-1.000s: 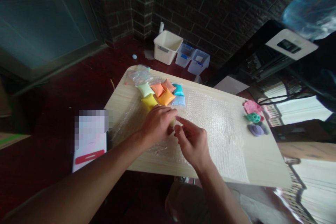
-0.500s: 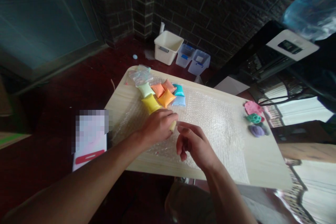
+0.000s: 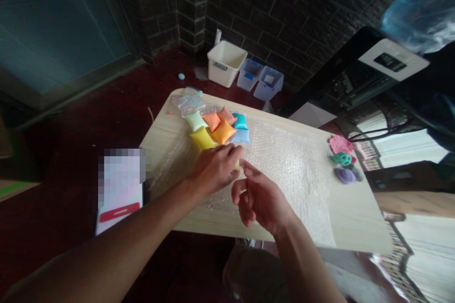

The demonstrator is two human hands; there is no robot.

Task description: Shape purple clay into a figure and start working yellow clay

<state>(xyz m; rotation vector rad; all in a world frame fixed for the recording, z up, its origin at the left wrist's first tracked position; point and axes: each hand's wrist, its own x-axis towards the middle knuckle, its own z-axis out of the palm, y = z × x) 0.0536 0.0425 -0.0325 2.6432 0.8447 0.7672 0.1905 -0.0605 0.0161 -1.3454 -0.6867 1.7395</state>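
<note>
A small lump of pale yellow modelling clay shows at the fingertips of my left hand, which is closed around it, back of the hand up. Most of the lump is hidden by the fingers. My right hand meets it from the right, thumb and index fingertip pinched at the lump's edge, its other fingers loosely curled. Just beyond my left hand lies a yellow clay packet. Beside it sit an orange packet, a pale green packet, a teal packet and a light blue packet.
Bubble wrap covers much of the wooden table. Clear plastic bags lie at the far left corner. Pink, green and purple clay shapes rest at the right. Bins stand on the floor behind.
My right hand has moved slightly left, closer to my left hand, and its curled fingers have shifted. Less of the yellow clay shows now. The packets stay put.
</note>
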